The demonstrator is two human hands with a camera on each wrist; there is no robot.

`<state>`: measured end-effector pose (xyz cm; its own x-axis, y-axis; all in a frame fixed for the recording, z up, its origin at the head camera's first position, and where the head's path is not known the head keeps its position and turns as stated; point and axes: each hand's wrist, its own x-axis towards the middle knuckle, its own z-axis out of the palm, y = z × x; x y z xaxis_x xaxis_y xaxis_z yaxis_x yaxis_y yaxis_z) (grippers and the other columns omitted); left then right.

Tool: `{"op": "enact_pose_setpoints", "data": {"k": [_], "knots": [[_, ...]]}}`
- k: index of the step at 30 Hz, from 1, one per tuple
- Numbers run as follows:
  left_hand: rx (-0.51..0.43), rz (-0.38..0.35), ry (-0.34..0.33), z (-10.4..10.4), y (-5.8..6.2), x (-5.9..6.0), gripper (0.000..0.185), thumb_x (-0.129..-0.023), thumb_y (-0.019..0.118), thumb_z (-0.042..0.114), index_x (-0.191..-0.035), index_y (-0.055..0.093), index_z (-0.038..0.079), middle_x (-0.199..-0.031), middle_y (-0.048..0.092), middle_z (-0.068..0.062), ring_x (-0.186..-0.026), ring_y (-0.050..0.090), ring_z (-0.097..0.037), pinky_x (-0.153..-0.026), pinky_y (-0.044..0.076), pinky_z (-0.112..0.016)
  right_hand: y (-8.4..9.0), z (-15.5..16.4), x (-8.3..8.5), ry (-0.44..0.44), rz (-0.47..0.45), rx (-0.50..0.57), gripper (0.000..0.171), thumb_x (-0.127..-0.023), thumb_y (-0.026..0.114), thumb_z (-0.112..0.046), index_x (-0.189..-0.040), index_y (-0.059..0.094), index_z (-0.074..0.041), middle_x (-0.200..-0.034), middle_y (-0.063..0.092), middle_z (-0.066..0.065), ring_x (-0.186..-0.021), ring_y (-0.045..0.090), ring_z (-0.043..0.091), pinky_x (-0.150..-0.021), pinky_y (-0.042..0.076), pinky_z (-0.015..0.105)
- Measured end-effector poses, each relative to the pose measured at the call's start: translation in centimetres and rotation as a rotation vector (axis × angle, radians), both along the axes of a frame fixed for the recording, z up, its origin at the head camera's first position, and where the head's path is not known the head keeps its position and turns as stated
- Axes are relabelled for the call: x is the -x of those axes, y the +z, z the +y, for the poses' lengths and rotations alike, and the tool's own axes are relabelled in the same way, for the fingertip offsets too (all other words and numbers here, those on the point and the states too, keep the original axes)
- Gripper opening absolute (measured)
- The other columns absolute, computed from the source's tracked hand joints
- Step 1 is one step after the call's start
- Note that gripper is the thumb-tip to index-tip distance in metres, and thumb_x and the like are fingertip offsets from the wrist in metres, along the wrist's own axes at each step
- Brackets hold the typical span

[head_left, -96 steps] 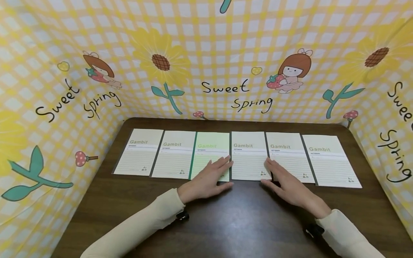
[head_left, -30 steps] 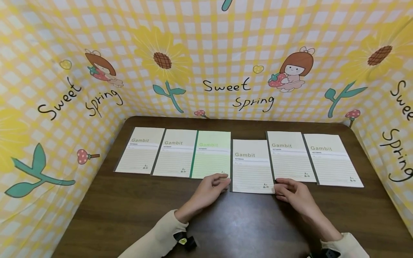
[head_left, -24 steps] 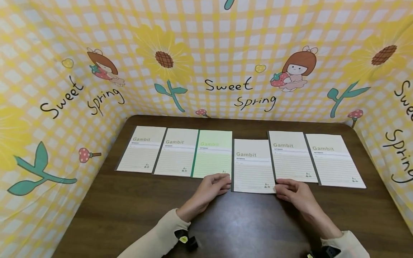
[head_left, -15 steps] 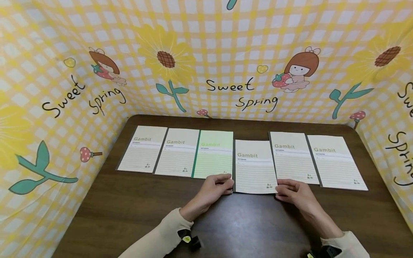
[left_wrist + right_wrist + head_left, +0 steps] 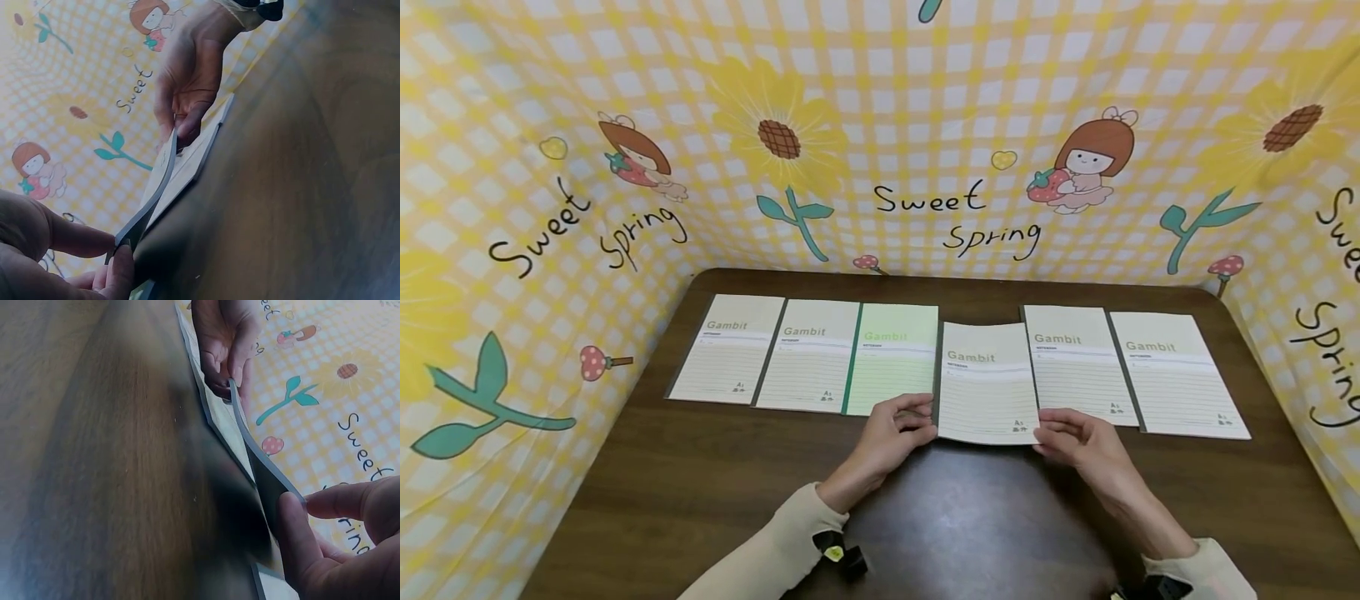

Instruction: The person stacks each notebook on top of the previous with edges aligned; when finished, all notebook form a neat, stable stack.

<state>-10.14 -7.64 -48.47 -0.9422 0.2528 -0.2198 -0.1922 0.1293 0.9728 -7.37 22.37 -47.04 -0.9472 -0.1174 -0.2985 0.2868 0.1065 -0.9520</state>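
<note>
The fourth notebook (image 5: 985, 387) from the left in a row of six lies pulled slightly nearer than its neighbours, and its near edge is lifted off the dark wooden table (image 5: 970, 525). The left hand (image 5: 891, 433) pinches the near left corner, thumb under and fingers on top; the right hand (image 5: 1075, 437) pinches the near right corner the same way. So the notebook stretches away from both grips toward the far side, its far edge low over the table. In the wrist views its thin grey edge (image 5: 150, 200) runs straight from one pinch to the other, raised above the neighbouring cover.

The cover is flat, matte cream paper with fine ruled lines, the word "Gambit" and a dark spine strip. The green notebook (image 5: 895, 367) lies just left of it, another cream notebook (image 5: 1075, 371) just right. A glossy yellow checked backdrop (image 5: 880, 125) with sunflowers surrounds the table.
</note>
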Motion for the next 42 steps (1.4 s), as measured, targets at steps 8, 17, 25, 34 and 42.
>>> {"op": "enact_pose_setpoints", "data": {"k": [8, 17, 25, 34, 42], "knots": [[0.01, 0.009, 0.038, -2.4, 0.2, 0.3, 0.046, -0.093, 0.071, -0.003, -0.139, 0.063, -0.001, -0.127, 0.061, -0.026, -0.112, 0.07, -0.032, -0.081, 0.057, -0.025, -0.4, -2.4, 1.2, 0.016, 0.059, -0.023, 0.046, -0.098, 0.069, -0.004, -0.137, 0.054, 0.017, -0.106, 0.073, 0.004, -0.088, 0.074, 0.004, -0.084, 0.063, 0.028], [0.052, -0.012, 0.119, -5.7, 0.3, 1.1, 0.046, -0.091, 0.072, -0.006, -0.137, 0.066, 0.001, -0.129, 0.063, -0.024, -0.11, 0.071, -0.03, -0.078, 0.056, -0.023, -1.8, -6.0, 3.1, 0.046, 0.08, 0.059, 0.044, -0.097, 0.067, 0.003, -0.135, 0.054, 0.019, -0.106, 0.072, 0.011, -0.087, 0.072, 0.002, -0.083, 0.063, 0.025], [0.137, 0.032, 0.163, -8.2, 0.4, 2.0, 0.046, -0.092, 0.071, -0.007, -0.137, 0.065, -0.001, -0.131, 0.065, -0.025, -0.114, 0.07, -0.036, -0.08, 0.056, -0.021, -2.7, -9.1, 4.7, 0.047, 0.068, 0.092, 0.04, -0.096, 0.066, 0.006, -0.133, 0.056, 0.019, -0.106, 0.071, 0.016, -0.086, 0.071, 0.002, -0.084, 0.063, 0.024], [0.444, 0.213, 0.173, -9.2, 0.5, 2.8, 0.044, -0.088, 0.081, 0.007, -0.13, 0.071, -0.002, -0.114, 0.073, -0.019, -0.096, 0.076, -0.029, -0.085, 0.06, -0.035, -3.3, -11.3, 5.1, 0.057, 0.172, -0.158, 0.033, -0.093, 0.076, -0.005, -0.124, 0.071, 0.008, -0.105, 0.077, 0.024, -0.08, 0.076, 0.008, -0.071, 0.06, 0.019], [0.474, 0.23, 0.143, -9.7, 0.4, 3.1, 0.044, -0.091, 0.08, 0.013, -0.13, 0.069, -0.005, -0.113, 0.071, -0.021, -0.098, 0.075, -0.032, -0.088, 0.061, -0.042, -3.3, -11.8, 5.5, 0.081, 0.239, -0.308, 0.032, -0.091, 0.08, -0.011, -0.121, 0.076, 0.002, -0.096, 0.08, 0.015, -0.074, 0.075, 0.013, -0.064, 0.056, 0.018]]}}
